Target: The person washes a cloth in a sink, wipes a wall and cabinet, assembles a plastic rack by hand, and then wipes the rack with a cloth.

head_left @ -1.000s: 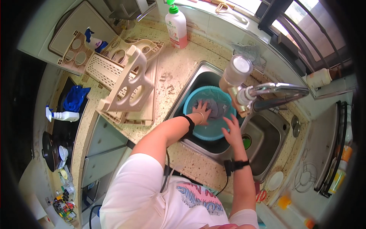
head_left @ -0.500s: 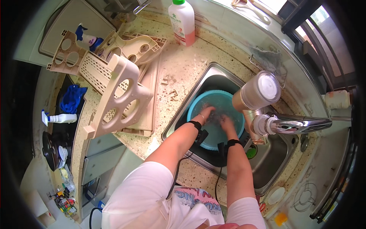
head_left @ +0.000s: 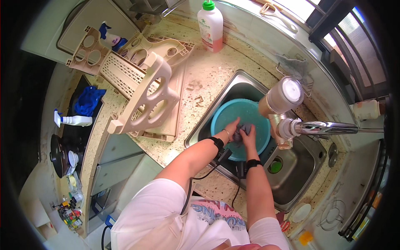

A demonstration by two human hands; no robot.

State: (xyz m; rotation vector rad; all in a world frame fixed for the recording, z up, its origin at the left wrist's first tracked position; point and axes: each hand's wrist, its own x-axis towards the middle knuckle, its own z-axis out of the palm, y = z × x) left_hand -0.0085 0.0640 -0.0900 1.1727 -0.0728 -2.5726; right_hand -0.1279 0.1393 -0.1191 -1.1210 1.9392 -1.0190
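Cloth, grey, bunched in clenched fingers of left hand and right hand, apparently for two-sided hold. Location: within rim of teal basin, near middle; basin seated in left sink bowl, presumably to contain splashes.

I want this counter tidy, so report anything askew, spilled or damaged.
The rack on the counter looks odd: its beige parts sit at mismatched angles, as if taken apart. Small bits lie loose beside it. I see no clear spill or break; the basin and cloth look ordinary.
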